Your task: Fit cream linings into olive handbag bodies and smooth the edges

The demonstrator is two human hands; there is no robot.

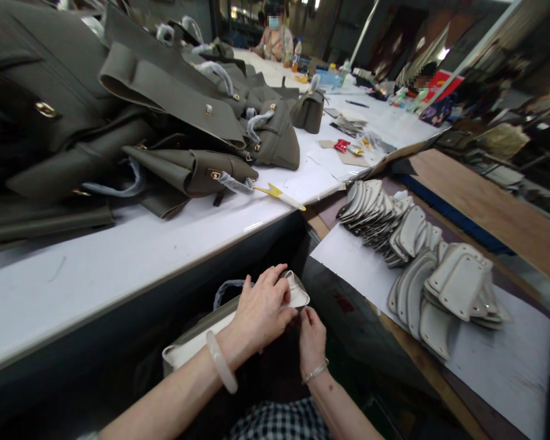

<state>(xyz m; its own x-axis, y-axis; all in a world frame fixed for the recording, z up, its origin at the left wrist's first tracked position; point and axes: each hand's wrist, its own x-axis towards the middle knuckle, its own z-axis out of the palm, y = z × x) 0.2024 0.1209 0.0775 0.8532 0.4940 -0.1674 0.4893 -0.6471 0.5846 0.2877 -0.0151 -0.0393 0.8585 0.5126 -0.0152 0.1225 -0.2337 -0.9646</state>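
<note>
A grey-olive handbag [201,336] with a pale lining lies tilted over my lap, below the table edge. Its plastic-wrapped handle [224,290] sticks up behind my left wrist. My left hand [264,302] is bent over the bag's near-right end, fingers curled and gripping it, with the thumb pointing toward my other hand. Just right of the bag's pale corner [300,296], my right hand [312,339] is closed in a pinch, fingertips against or very near the edge. Whatever sits between those fingertips is too small to make out.
Similar bags [275,131] are heaped on the white table [119,256] at left. Yellow-handled snips [279,195] lie at its edge. Stacked pale curved panels [458,275] rest on a white sheet [508,366] to my right. A masked person [275,43] sits at the far end.
</note>
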